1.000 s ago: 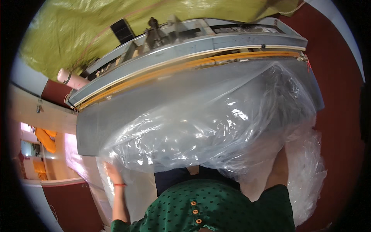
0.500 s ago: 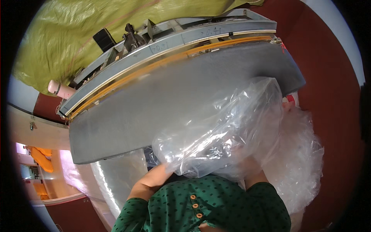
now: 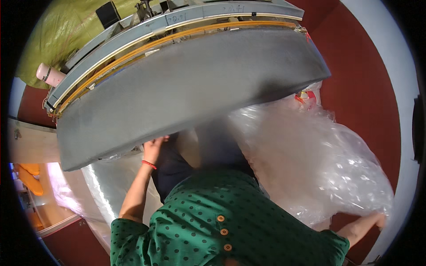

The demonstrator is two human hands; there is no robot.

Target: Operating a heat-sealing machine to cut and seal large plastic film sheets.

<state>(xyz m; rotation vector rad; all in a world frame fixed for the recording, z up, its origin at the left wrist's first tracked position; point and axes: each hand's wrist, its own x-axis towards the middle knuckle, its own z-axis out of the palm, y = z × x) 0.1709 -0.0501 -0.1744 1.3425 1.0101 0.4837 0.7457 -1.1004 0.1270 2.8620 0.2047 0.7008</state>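
- The table [image 3: 186,88] lies far, with a rail [image 3: 168,26] behind it.
- The plastic heap [image 3: 319,159] lies right, near.
- A bottle [image 3: 49,74] lies far left.

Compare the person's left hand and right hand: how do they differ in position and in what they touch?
The left hand is raised close in at the edge of the grey table, wearing a red wristband; the right hand is stretched far out low, bare-wristed, at the clear plastic sheeting. Both arms are bare below green dotted sleeves.
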